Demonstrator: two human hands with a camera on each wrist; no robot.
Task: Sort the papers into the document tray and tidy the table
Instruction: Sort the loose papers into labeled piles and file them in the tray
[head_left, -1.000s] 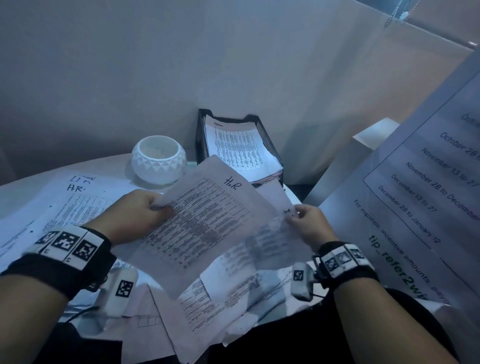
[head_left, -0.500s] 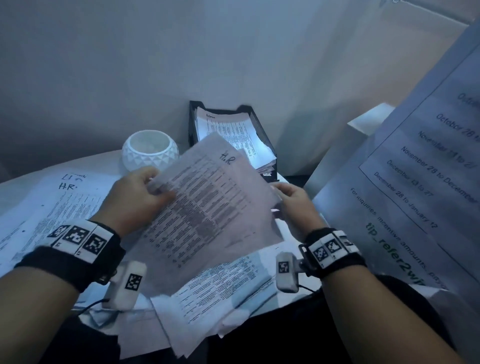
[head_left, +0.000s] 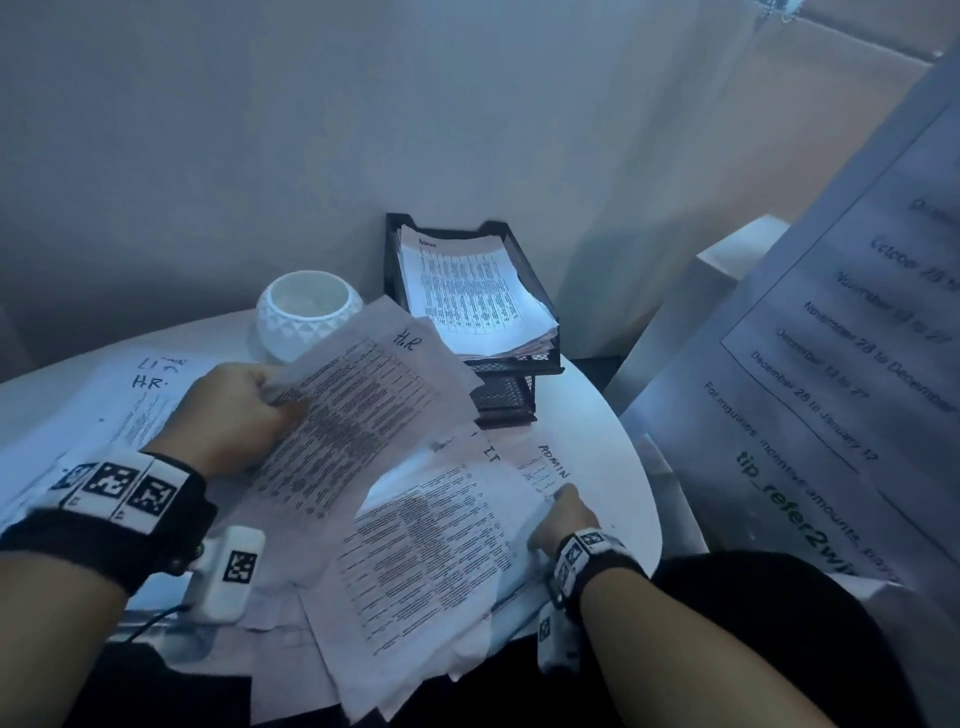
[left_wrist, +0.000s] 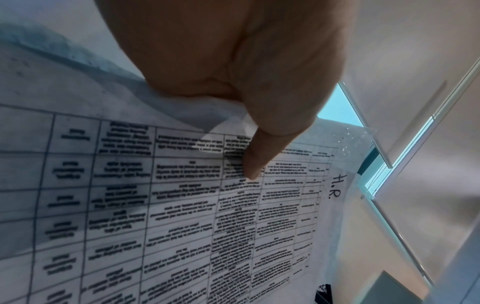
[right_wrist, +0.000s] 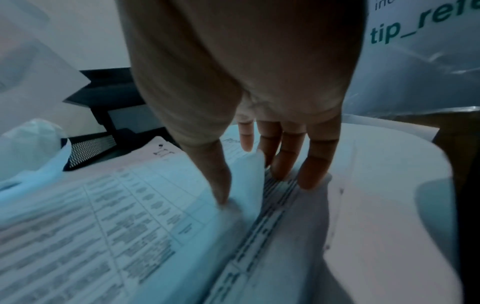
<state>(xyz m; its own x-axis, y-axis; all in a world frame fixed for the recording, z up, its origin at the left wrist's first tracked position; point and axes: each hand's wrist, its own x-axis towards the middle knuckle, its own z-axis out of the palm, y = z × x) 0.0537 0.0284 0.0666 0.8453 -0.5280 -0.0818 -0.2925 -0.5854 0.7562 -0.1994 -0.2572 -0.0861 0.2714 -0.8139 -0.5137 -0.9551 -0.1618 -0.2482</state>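
Observation:
My left hand (head_left: 260, 405) grips a stack of printed sheets marked "H.R." (head_left: 363, 410) by its left edge, lifted over the table; in the wrist view the left hand (left_wrist: 246, 144) has its thumb on top of the H.R. sheet (left_wrist: 233, 226). My right hand (head_left: 563, 512) is down on the loose paper pile (head_left: 431, 545) at the near right. There the right hand (right_wrist: 259, 174) has its thumb pressing the top sheet's (right_wrist: 130, 216) corner and straight fingers resting on the sheet beneath. The black mesh document tray (head_left: 519, 362) stands at the back with papers (head_left: 467, 291) in its upper tier.
A white faceted bowl (head_left: 306, 312) sits left of the tray. More sheets (head_left: 130, 405) lie at the far left of the round white table (head_left: 613, 441). A sheet marked "ADMIN" (head_left: 550, 462) lies near my right hand. A large laminated notice (head_left: 831, 389) leans at the right.
My right hand let go of the H.R. stack and dropped to the pile at the table's near right. The left hand keeps the stack, shifted slightly toward the tray.

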